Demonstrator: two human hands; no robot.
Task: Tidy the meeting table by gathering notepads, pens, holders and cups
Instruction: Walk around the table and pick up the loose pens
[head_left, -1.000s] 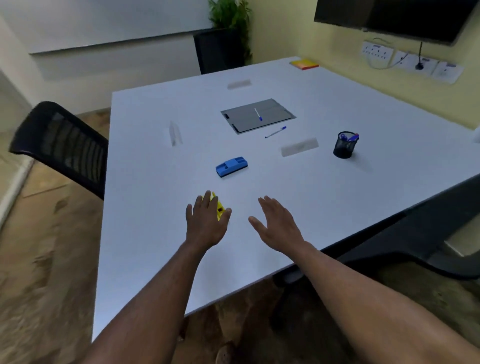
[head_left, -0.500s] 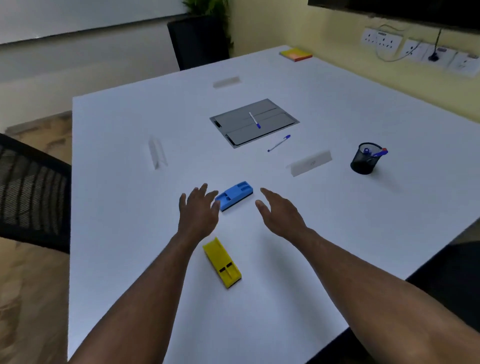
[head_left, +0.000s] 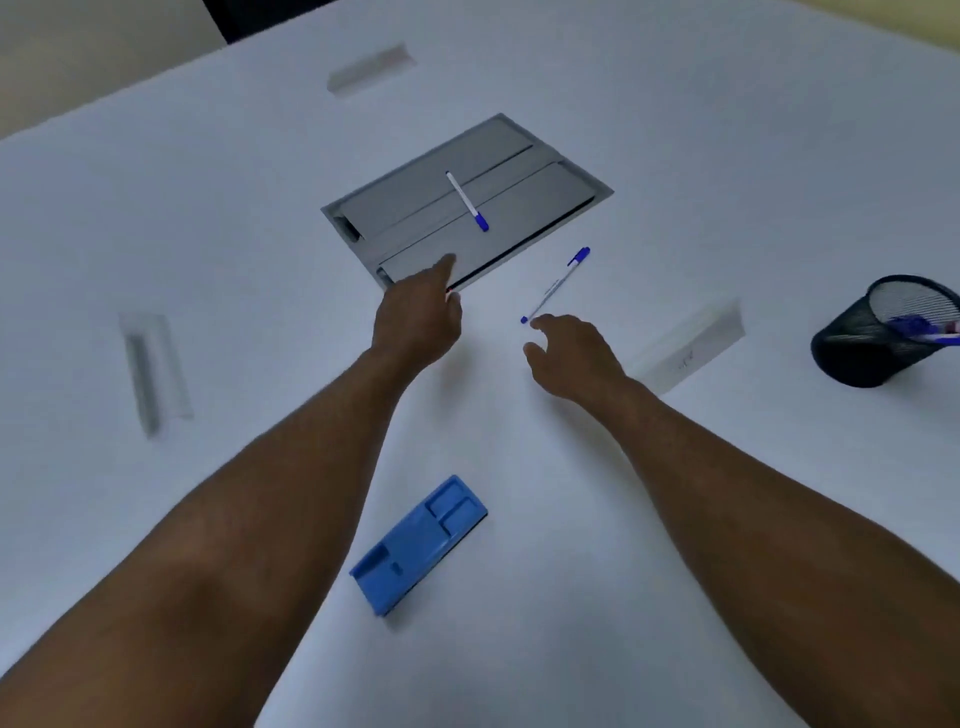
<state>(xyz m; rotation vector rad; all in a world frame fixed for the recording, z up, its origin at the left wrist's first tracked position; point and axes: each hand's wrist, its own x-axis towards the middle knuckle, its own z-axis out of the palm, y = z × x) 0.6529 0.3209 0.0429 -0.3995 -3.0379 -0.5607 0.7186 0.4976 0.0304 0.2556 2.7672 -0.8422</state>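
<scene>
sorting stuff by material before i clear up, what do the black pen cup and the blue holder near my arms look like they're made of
Black pen cup: looks like wire mesh, probably metal with a matte black coat; the white table shows through its far wall, with pens inside.
Blue holder: looks like moulded plastic, solid and opaque, a dull sheen at most; its recessed compartments and rounded edges suggest one moulded piece. The picture is blurry, so finish is uncertain.

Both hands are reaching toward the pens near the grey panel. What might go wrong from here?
The right hand is just at the tip of the loose pen; a nudge may roll it away. The left hand reaches over the grey panel, where the other pen lies across a seam and might slip in. The forearms pass over the blue holder and may knock it.
</scene>
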